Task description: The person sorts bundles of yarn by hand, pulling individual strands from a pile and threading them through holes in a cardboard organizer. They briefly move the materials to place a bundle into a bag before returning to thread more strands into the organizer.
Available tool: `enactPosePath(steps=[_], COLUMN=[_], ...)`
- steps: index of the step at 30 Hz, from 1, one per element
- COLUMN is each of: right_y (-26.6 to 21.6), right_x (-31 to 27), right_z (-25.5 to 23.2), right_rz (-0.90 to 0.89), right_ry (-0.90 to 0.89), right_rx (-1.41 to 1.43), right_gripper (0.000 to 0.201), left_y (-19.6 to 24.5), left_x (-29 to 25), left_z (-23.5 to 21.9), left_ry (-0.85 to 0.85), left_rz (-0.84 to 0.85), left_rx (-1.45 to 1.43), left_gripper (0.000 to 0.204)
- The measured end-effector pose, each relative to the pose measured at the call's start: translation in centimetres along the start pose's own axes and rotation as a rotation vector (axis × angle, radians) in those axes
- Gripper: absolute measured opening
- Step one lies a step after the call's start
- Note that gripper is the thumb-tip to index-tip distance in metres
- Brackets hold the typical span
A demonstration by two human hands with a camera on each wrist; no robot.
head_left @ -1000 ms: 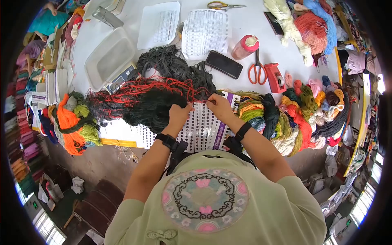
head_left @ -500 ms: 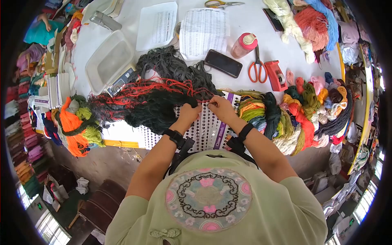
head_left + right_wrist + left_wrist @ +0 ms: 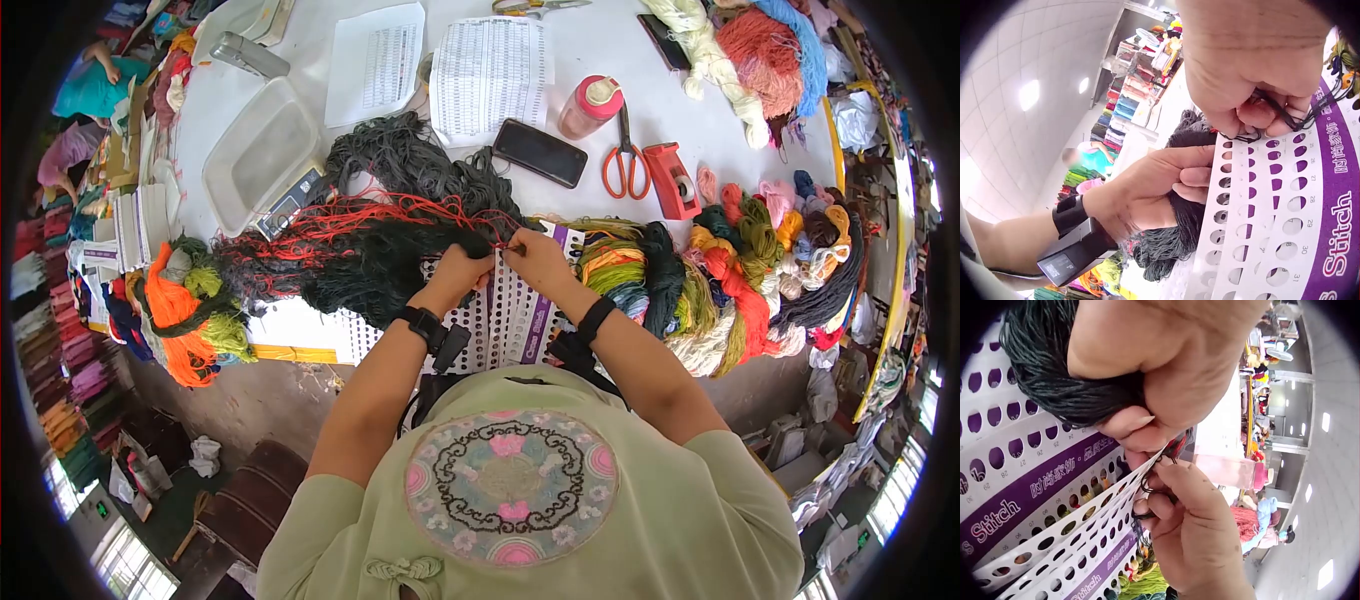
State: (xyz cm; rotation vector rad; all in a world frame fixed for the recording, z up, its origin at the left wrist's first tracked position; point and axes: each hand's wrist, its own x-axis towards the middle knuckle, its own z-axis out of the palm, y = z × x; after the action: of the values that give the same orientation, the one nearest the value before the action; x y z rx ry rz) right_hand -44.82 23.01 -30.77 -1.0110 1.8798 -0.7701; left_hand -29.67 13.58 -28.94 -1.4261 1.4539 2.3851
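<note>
Perforated white thread cards [image 3: 508, 318] with numbered holes and purple printed bands lie in front of the person. The left hand [image 3: 458, 277] holds a thick dark hank of thread [image 3: 1054, 381], its fingertips at the cards' edge in the left wrist view. The right hand [image 3: 540, 262] pinches a dark thread [image 3: 1285, 115] at the top holes of the cards, and loose strands loop around its fingers [image 3: 1166, 503]. Both hands are close together. A tangle of dark and red thread [image 3: 350, 215] lies just beyond and left of them.
Scissors with orange handles [image 3: 625, 172], a red tape dispenser [image 3: 672, 182], a black phone [image 3: 540, 152] and a pink-lidded bottle [image 3: 590, 107] stand behind the hands. Colourful yarn bundles [image 3: 740, 270] line the right edge. A clear plastic tub [image 3: 262, 155] is at left, near printed sheets [image 3: 490, 75].
The left hand has moved right, close to the right hand, with the dark hank in its grip. The right hand remains at the cards' top edge; the head view has shifted slightly.
</note>
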Motion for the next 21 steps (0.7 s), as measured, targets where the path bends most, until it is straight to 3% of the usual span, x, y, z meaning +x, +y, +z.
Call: enactPosePath(steps=[7,9,10,13,14,16,21], right_y=[0.1,0.1,0.2,0.9,1.4,1.5,1.4], right_x=[0.2,0.0,-0.2,-0.5,-0.5,-0.4,-0.5], right_z=[0.0,-0.3,-0.5,-1.4,-1.3,-1.0,-0.1], right_rz=[-0.048,0.039,0.039,0.116,0.086,0.053,0.03], right_ry=[-0.012,-0.046,-0.045,-0.086,-0.092,-0.097,-0.071], right_rx=[-0.061,-0.014,-0.011,0.051,0.051,0.056,-0.039], right_gripper=[0.021,0.019,0.019,0.018,0.018,0.018,0.018], left_y=[0.3,0.7,0.0,-0.1,-0.2,-0.2,0.6], left_x=[0.2,-0.5,-0.5,-1.8,-2.2,-2.8,-3.5], left_z=[-0.2,-0.6,-1.6,-3.8,-4.2,-4.9,-3.4], left_ry=[0.007,0.203,0.203,0.318,0.32,0.243,0.15], left_rz=[-0.007,0.089,0.088,0.108,0.107,0.16,0.03], left_rx=[0.07,0.425,0.428,0.048,0.053,-0.173,-0.548], left_gripper=[0.009,0.013,0.013,0.019,0.019,0.018,0.016])
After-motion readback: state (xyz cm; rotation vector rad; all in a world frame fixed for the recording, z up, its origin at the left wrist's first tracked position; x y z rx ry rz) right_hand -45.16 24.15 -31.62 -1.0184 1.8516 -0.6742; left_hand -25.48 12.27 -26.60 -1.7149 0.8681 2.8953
